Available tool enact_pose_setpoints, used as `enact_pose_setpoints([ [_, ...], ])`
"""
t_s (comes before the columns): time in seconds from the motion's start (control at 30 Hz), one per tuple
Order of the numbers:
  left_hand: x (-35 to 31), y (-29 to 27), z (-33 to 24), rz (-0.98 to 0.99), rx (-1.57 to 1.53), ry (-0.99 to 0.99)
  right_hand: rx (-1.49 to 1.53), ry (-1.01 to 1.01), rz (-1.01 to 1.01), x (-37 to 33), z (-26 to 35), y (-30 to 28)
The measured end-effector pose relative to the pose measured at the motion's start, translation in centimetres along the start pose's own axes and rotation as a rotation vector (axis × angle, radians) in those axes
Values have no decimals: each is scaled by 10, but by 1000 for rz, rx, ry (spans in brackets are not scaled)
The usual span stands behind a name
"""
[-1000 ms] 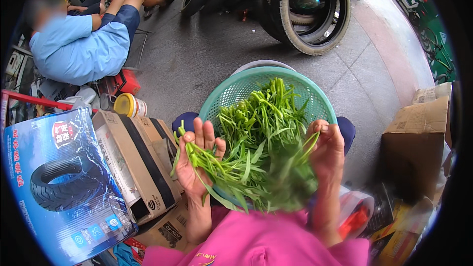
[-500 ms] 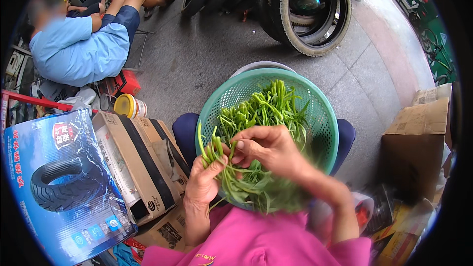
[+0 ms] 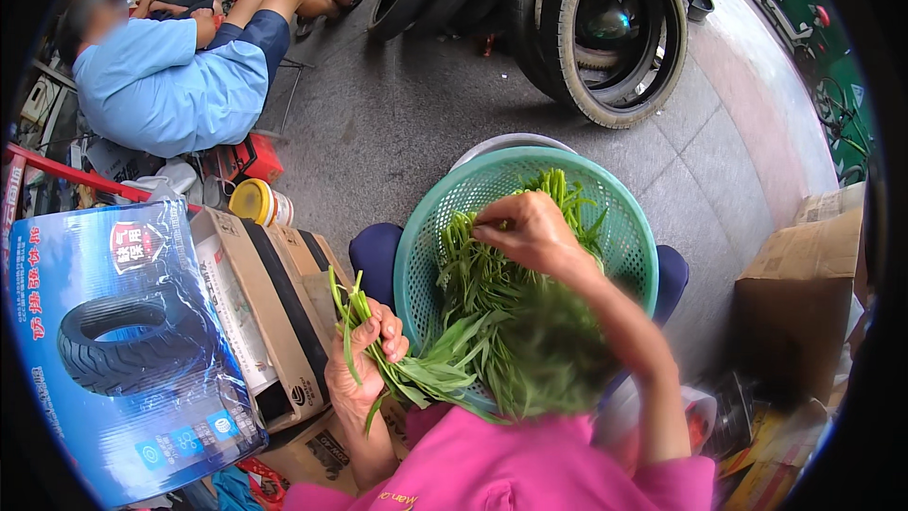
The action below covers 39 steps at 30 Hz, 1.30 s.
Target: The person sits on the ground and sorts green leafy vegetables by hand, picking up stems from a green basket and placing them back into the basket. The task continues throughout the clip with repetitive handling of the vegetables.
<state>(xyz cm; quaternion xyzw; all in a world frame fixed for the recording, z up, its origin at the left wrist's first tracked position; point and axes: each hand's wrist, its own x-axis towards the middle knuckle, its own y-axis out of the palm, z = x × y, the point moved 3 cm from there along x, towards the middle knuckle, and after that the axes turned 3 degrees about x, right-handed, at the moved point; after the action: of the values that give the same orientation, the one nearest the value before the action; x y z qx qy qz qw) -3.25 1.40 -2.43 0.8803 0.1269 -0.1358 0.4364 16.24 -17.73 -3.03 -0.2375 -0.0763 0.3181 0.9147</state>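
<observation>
Long-stemmed leafy greens lie heaped in a green perforated plastic basket in front of me. To the left of its near rim, my left hand is closed around a bunch of the greens. Its cut stems poke up past the thumb, and the leaves trail across the basket's rim. Over the far part of the heap, my right hand pinches at the stem ends, with a bit of green showing at its fingertips. The right forearm crosses above the basket's right side, where the leaves look blurred.
A grey-white basin rim shows behind the basket, between my knees. Cardboard boxes and a blue tyre box stand at left, another carton at right. Tyres stand ahead. A person in light blue sits far left.
My right hand has moved away from the left-hand bunch, up and over the heap's far stems. My left hand has shifted left and lower, still holding its bunch. The view has shifted slightly.
</observation>
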Motion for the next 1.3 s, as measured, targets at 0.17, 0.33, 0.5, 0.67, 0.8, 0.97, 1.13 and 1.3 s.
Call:
enact_pose_setpoints([
  [0.17,9,20,0,-10,84,26,498,238,-23,-32,16,-36],
  [0.33,16,52,-4,56,162,113,777,143,-53,-62,45,-56],
  [0.5,19,76,1,-16,290,105,907,208,-52,-69,42,-46],
  [0.67,24,89,24,27,376,-77,842,268,41,-77,51,-20],
  [0.8,21,78,35,-72,426,-140,746,224,-36,-79,46,-16],
  [0.97,21,73,33,-84,431,-148,415,-24,-63,-80,51,-27],
  [1.13,18,66,33,-46,539,-186,-340,-498,-94,-90,64,-22],
  [1.3,6,64,39,-33,520,-258,-252,-500,-131,-97,69,-13],
])
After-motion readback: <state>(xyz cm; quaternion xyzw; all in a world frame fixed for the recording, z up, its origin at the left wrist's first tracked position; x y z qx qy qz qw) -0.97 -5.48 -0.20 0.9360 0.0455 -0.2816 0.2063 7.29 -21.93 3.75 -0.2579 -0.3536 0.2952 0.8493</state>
